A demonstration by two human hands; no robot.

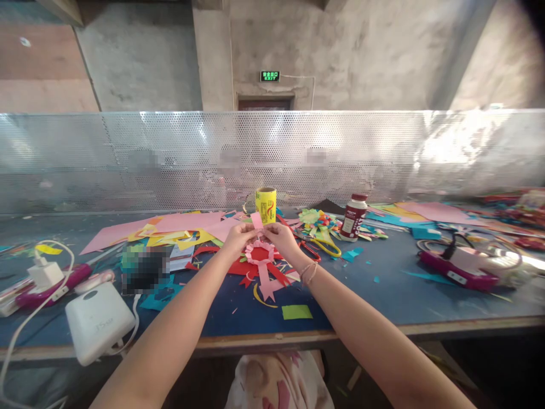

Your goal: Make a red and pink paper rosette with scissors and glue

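Between my two hands is a pink paper strip [256, 220], standing up from the fingertips. My left hand [239, 238] pinches it from the left, and my right hand [279, 236] pinches it from the right. Just below lies a pink paper rosette [260, 253] with a pleated ring and ribbon-like tails, on top of red paper pieces [247, 275]. Behind the hands stands a yellow tube [266, 205]. Scissors with yellow handles [330, 246] rest to the right of my right hand.
A maroon-labelled bottle [354, 217] stands right of centre. Paper sheets [170, 224] and scraps cover the back. Left are a white charger box [99, 321], cables and a purple power strip [55, 287]; another power strip [457, 271] lies right. A perforated metal screen [272, 159] bounds the table.
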